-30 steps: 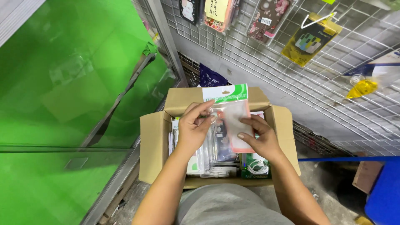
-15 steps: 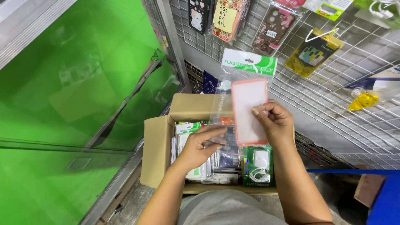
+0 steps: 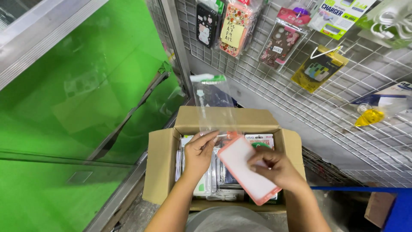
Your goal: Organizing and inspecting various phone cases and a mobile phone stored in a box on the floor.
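Fingers [image 3: 211, 136] of left hand [image 3: 199, 154] pinched on lower edge of clear sleeve [image 3: 212, 105], held upright above box [image 3: 161, 167]; green-and-white header strip at sleeve's top, in front of wire grid [image 3: 343, 116]. Fingers [image 3: 257, 158] of right hand [image 3: 279, 169] clasped over phone case [image 3: 246, 169], thumb across its white face, pink rim showing all round. Case tilted, upper corner just beside left fingertips and touching sleeve's bottom edge, lower corner over box's near wall. Whether case's corner sits inside sleeve's mouth: cannot tell.

Box open, cardboard, flaps spread left, right and back, resting on floor against foot of grid. Inside, standing packets [image 3: 214, 180] in clear wrap, packed tight; one green-and-white pack [image 3: 259, 141] at back right, just behind case. Both forearms reaching in from bottom edge, over grey cloth at lap.

Hanging on grid above: dark case [image 3: 207, 23], orange case with yellow note [image 3: 234, 28], floral case [image 3: 281, 43], yellow pack [image 3: 317, 69], all bagged, well above hands. More packs at right, one with yellow item [image 3: 370, 117]. Green glass panel [image 3: 77, 107] in metal frame filling left side, near box's left flap. Blue surface [image 3: 399, 210] at bottom right corner.
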